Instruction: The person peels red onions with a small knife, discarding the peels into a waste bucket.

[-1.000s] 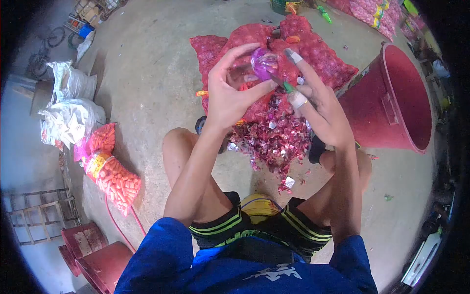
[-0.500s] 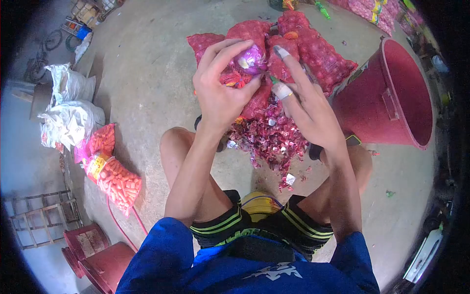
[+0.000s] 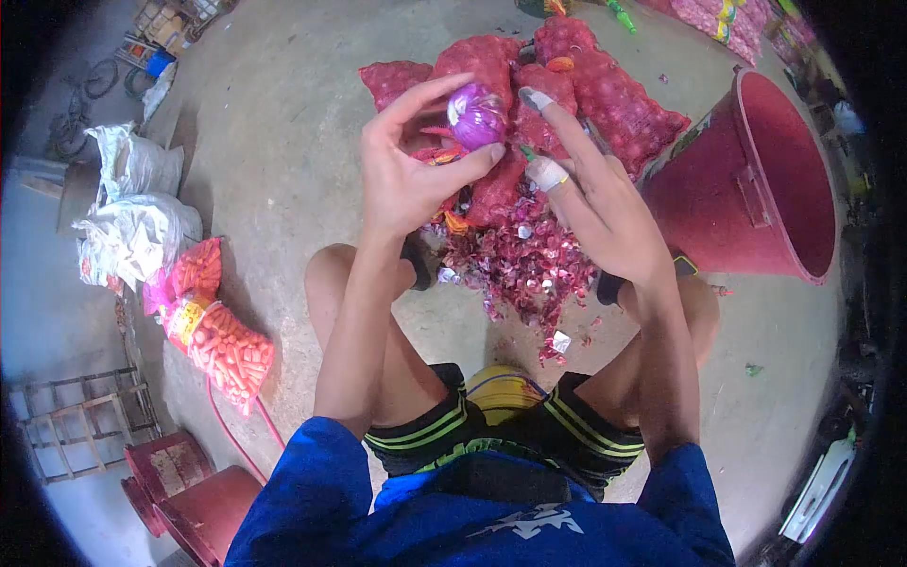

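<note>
My left hand [image 3: 402, 175] is closed around a purple onion [image 3: 476, 117], fingers on its far side and thumb on its lower edge. The onion's skin is shiny, with a pale patch on its left. To the right, my right hand [image 3: 605, 203] has white wrapping on the thumb and a covered index fingertip. It grips what looks like a small green-handled knife [image 3: 528, 152], mostly hidden by the fingers and apart from the onion. Beneath the hands lies a heap of onion peelings [image 3: 515, 260] on the floor.
Red mesh sacks of onions [image 3: 614, 90] lie just beyond the hands. A large red bucket [image 3: 704, 198] stands tilted at the right. At the left are white sacks [image 3: 142, 227] and a bag of carrots [image 3: 227, 350]. A yellow seat [image 3: 505, 392] shows between the legs.
My left hand has shifted slightly left with the onion and turned it, so more smooth purple skin faces up. The right hand has drawn a little away from it.
</note>
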Motion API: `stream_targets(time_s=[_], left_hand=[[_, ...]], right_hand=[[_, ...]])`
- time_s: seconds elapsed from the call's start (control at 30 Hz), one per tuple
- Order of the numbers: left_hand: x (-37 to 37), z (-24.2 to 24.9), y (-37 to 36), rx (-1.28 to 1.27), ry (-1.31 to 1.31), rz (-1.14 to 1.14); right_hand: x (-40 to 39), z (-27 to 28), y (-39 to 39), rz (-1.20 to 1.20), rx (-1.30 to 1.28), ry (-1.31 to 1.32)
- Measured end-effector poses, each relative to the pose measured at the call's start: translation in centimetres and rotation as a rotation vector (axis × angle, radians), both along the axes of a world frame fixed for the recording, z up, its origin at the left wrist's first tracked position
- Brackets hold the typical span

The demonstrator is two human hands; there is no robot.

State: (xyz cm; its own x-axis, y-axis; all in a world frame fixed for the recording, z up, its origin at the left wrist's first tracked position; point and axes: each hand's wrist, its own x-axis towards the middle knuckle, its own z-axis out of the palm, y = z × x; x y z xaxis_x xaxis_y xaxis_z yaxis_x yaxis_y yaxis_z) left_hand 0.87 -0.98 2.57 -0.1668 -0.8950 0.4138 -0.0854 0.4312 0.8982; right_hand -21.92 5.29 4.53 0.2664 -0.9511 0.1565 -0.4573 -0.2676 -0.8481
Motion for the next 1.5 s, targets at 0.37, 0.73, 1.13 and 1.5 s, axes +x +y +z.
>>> stream_targets(time_s=[0.37, 0.73, 1.13, 1.5], left_hand=[[-0.2, -1.1, 0.0, 0.404, 0.469, -0.337], [1.1, -1.6, -1.2, 0.72, 0.935, -0.477], [-0.1, -0.5, -0.6, 0.516, 0.503, -0.177], [-0.2, -0.2, 0.1, -0.069, -0.087, 0.175]], right_hand=[[-0.5, 0.4, 0.6, 0.015, -0.019, 0.007], [-1.8, -0.3, 0.0, -0.02, 0.118, -0.197], [-0.7, -1.1, -0.8, -0.007, -0.029, -0.082], [-0.1, -1.3, -0.7, 0.001, -0.046, -0.088]])
